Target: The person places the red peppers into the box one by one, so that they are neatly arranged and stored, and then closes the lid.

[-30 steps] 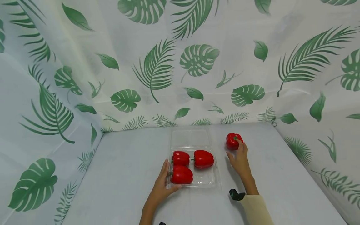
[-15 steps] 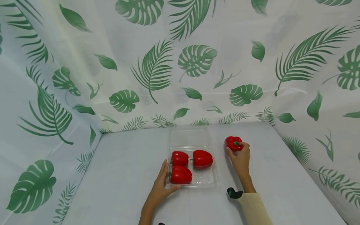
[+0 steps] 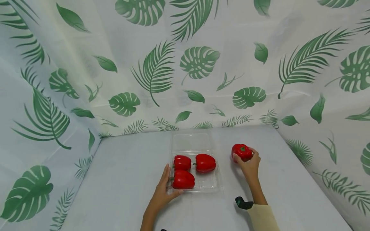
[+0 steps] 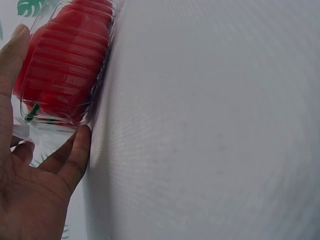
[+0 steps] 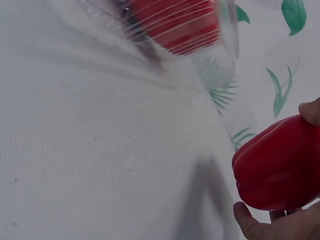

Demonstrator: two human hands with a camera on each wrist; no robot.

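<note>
In the head view, a clear plastic clamshell container point(image 3: 206, 183) lies unfolded at mid-table, with three red bell peppers in it. Two of them, a rear-left pepper point(image 3: 182, 163) and a front-left pepper point(image 3: 183, 179), sit together; a third pepper point(image 3: 205, 163) is at the right. My left hand point(image 3: 160, 192) rests against the container's front-left corner, fingers along the left side and thumb at the front. To the right of the container, my right hand point(image 3: 251, 165) grips another red bell pepper point(image 3: 238, 150) between thumb and fingers; in the right wrist view this pepper point(image 5: 280, 167) appears raised off the table.
The container's lid point(image 3: 191, 142) lies folded back behind its base. A white table point(image 3: 127, 166) spreads around it. Leaf-printed white sheets point(image 3: 170, 118) hang at the back and both sides. A dark wrist device point(image 3: 243, 203) juts from the right sleeve point(image 3: 261, 215).
My right hand has closed round the pepper, tipped it and brought it slightly nearer. My left hand keeps its place at the container. The head view has shifted slightly.
</note>
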